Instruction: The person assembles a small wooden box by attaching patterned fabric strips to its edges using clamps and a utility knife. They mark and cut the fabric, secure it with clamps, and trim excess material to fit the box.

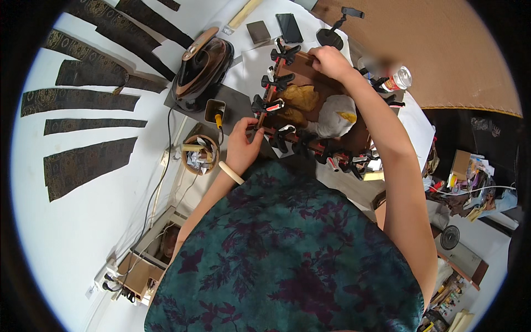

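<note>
A brown open-topped box or tray [303, 65] lies on the work table, lined along its edges with several black spring clamps [276, 81] with red and white details. Inside it sit a crumpled yellow-brown cloth [299, 97] and a rounded white bundle [333, 117] with a yellow patch. My left hand [246, 145] has its thumb and fingers closed on the box's near left corner, between two clamps. At the far rim, my right hand [331, 62] curls its fingers over the edge, the forearm crossing the box's right side. What lies under that forearm is hidden.
Left of the box stands a black and copper iron [202, 69], its cord hanging down. Nearby are a square container [214, 103] with a yellow-handled tool, and a basket of scraps [198, 172]. A phone [289, 27], a stand [330, 37] and a can [402, 77] sit beyond.
</note>
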Tool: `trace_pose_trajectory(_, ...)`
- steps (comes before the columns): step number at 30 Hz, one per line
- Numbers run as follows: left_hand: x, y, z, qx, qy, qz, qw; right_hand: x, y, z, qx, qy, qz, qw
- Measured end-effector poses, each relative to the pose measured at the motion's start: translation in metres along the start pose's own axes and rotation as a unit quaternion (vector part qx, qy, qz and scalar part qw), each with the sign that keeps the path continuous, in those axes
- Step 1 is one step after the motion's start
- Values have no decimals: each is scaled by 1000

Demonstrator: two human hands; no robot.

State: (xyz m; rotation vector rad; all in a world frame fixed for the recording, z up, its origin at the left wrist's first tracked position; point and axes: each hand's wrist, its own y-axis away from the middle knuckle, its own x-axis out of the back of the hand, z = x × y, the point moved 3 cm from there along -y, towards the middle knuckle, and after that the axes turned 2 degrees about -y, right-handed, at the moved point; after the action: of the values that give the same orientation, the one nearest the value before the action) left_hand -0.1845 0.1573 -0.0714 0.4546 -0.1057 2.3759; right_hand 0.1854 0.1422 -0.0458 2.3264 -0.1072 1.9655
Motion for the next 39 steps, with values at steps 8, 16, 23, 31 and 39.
trace_pose_trajectory(8, -4, -2, 2, 49, 7, -5, 999, 2, 2, 3, 14, -41, 32, 999)
trace_pose_trajectory(16, -6, -4, -1, 52, -15, 10, 998, 2, -2, -9, -69, -18, 28, 997)
trace_pose_trajectory(23, -9, -2, -5, 53, 11, 30, 998, -6, 7, 1, -50, -39, 88, 994)
trace_pose_trajectory(31, -8, 0, -1, 48, 5, 48, 998, -6, 12, -4, -75, -58, 130, 987)
trace_pose_trajectory(39, -8, -1, 0, 44, 0, 50, 998, -7, 12, -1, -73, -83, 154, 982)
